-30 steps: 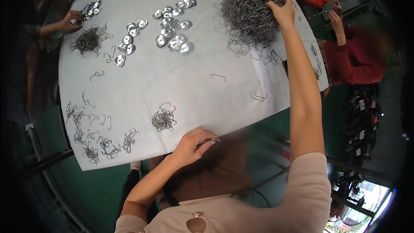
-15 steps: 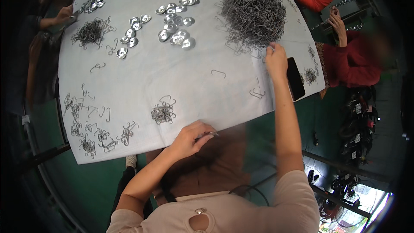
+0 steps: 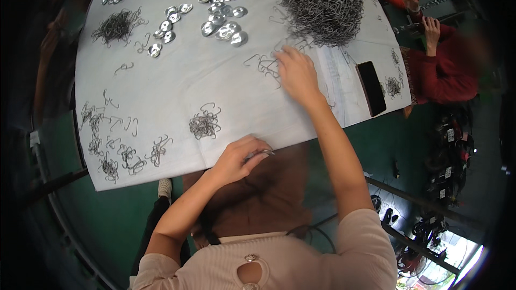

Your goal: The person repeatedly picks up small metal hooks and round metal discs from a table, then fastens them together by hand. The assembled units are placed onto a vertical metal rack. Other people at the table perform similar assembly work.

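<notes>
At the table's near edge my left hand point(image 3: 239, 158) is closed in a pinch. A thin, shiny metal piece point(image 3: 264, 153) sticks out from its fingertips; most of it is hidden. My right hand point(image 3: 297, 74) rests palm down with its fingers spread, touching several loose wire hooks point(image 3: 264, 64) on the white cloth. Just beyond that hand rises a large heap of wire hooks point(image 3: 322, 8). A small pile of hooks point(image 3: 204, 123) lies on the cloth beyond my left hand.
Round silver metal cups point(image 3: 220, 19) lie in groups toward the far side. More hooks point(image 3: 115, 27) are scattered along the left side of the table point(image 3: 172, 80). A black phone point(image 3: 371, 88) lies at right. Co-workers, one in a dark red sleeve point(image 3: 449, 72), sit around.
My right hand has moved left from beside the phone, and loose hooks now lie spread at its fingers. The left hand keeps its pinch at the edge. The whole view has shifted slightly.
</notes>
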A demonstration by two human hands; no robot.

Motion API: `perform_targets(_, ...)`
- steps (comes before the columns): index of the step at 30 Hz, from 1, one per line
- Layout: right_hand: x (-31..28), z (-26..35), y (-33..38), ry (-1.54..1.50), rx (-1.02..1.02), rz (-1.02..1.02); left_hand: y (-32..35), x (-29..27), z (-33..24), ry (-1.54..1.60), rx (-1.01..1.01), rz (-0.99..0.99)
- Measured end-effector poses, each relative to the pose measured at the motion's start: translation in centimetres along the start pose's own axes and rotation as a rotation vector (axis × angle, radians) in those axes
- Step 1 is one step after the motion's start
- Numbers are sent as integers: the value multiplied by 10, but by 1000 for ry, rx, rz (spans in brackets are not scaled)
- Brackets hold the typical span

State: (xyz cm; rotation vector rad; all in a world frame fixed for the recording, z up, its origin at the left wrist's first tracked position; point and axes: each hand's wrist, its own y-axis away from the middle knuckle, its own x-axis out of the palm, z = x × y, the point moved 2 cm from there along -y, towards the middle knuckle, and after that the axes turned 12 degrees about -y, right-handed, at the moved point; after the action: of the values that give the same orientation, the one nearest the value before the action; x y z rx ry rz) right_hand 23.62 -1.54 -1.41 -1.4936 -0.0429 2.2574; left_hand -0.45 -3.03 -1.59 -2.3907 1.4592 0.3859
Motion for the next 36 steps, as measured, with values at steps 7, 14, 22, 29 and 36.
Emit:
perform_targets(7,-4,-4,11,10,52,-219,1,5,-2,16,-13,15)
perform_targets(14,-6,36,-44,-196,-5,230,15,14,-14,-64,-71,-47)
perform_targets(22,-7,55,-46,-65,-98,377,31,23,-22,-43,-159,-221)
perform_targets(29,-47,52,70,-1168,455,179,34,26,-34,24,-298,-263)
perform_targets(36,-52,82,185,-1470,718,41,32,23,-39,38,-310,-211)
